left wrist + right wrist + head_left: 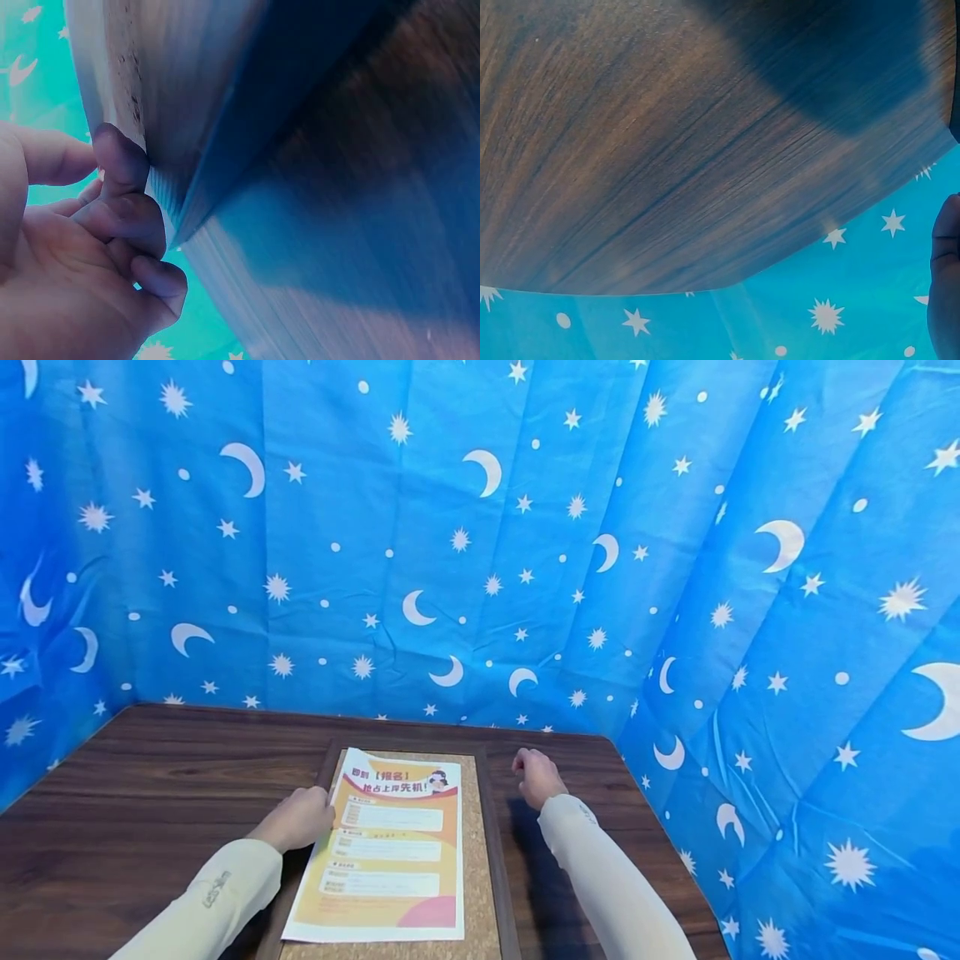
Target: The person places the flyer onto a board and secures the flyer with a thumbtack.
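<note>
Note poster lying on corkboard, offset to L, see L hand w/ fingers clamped at corkboard's L edge and R hand w/ fingers curled above table, can't tell whether holding anything, and judge laying-on done, squaring-up prob. outstanding.

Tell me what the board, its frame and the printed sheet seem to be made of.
Board: apparently cork, matte, by its speckled tan surface. Frame: perhaps wood or imitation, smooth, by its dark brown colour. Sheet: probably paper, finish unclear, by its thin edge and print.
</note>
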